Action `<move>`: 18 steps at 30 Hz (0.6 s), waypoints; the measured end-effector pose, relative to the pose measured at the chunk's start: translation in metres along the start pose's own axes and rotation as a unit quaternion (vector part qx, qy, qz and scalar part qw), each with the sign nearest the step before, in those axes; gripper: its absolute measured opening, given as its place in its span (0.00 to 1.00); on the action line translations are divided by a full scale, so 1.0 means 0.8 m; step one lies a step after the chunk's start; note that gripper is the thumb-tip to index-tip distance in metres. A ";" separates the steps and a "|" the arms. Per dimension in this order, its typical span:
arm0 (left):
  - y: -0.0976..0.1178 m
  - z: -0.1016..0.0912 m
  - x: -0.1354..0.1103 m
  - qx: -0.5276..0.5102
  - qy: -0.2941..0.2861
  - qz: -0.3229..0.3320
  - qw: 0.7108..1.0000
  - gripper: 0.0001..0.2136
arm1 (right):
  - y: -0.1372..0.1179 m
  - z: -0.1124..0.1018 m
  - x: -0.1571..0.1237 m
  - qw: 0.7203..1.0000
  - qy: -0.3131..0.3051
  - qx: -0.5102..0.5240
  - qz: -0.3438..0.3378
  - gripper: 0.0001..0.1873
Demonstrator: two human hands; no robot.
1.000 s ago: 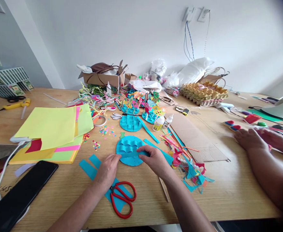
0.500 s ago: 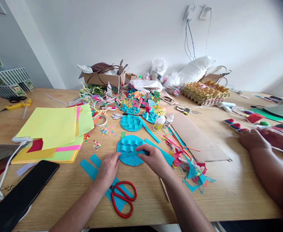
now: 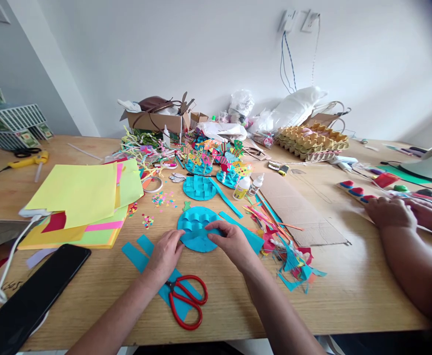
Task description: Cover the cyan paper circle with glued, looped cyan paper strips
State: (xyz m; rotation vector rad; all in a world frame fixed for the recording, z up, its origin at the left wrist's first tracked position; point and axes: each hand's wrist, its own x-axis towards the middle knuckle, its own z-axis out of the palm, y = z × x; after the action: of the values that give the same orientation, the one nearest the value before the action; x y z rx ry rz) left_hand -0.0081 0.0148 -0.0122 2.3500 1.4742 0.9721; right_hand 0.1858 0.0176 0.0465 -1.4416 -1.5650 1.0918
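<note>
A round blue disc [image 3: 200, 245] lies in front of me, with wavy blue paper strips raised across it. My right hand [image 3: 230, 241] pinches one end of a blue paper strip [image 3: 195, 235] stretched over the disc. At the disc's left edge, my left hand [image 3: 166, 251] has its fingers closed on the strip's other end; the fingertips are partly hidden. Red-handled scissors [image 3: 189, 301] rest on cut blue strips [image 3: 136, 259] below my left hand. A second blue disc [image 3: 200, 189] with strips sits just beyond.
Two glue bottles [image 3: 242, 188] stand behind my right hand, beside cardboard [image 3: 299, 212] and paper scraps [image 3: 299, 264]. At left are coloured paper sheets [image 3: 73, 195] and a black phone [image 3: 34, 296]. Another person's hands [image 3: 393, 212] work at right near egg-carton pieces [image 3: 356, 191].
The view has shifted very slightly. Both my hands keep nearly the same place on the strip over the disc.
</note>
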 end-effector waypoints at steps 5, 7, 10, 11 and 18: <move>0.013 -0.013 0.013 -0.026 -0.012 0.013 1.000 0.18 | -0.001 0.001 -0.001 1.000 -0.011 0.026 0.001 0.09; 0.021 -0.013 0.018 -0.030 -0.018 0.033 0.999 0.22 | -0.001 0.002 -0.001 1.000 -0.002 0.026 -0.006 0.09; 0.030 -0.004 0.028 -0.045 -0.018 0.069 0.996 0.27 | -0.002 0.003 -0.002 0.999 0.003 0.032 -0.013 0.09; 0.032 0.000 0.031 -0.052 -0.016 0.078 0.995 0.28 | -0.002 0.003 -0.002 0.999 0.000 0.040 -0.018 0.09; 0.040 0.009 0.051 -0.095 -0.025 0.081 0.992 0.21 | 0.010 -0.010 -0.001 0.998 -0.015 0.022 -0.065 0.11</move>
State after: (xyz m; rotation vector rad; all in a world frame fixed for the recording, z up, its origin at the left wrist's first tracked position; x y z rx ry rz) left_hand 0.0309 0.0358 0.0151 2.3643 1.1313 1.0333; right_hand 0.1966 0.0178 0.0421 -1.2810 -1.6213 1.0682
